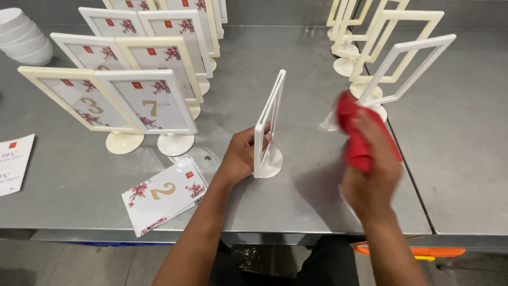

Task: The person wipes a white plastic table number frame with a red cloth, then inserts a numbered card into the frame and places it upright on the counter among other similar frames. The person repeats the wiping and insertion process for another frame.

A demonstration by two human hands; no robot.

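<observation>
Left hand (241, 156) gripped the white sign frame (269, 127) upright; right hand (370, 169) — at 3 o'clock — clutched a red cloth (353, 132).

My right hand (373, 175) is blurred, and it covers part of the red cloth (353, 135). Behind the stand (269, 127), my left fingers (266, 130) are partly hidden. Left of the stand, the paper (13, 161) and bowls (24, 34) are cut by the edge. The top card (169, 190) hides those beneath it.
</observation>
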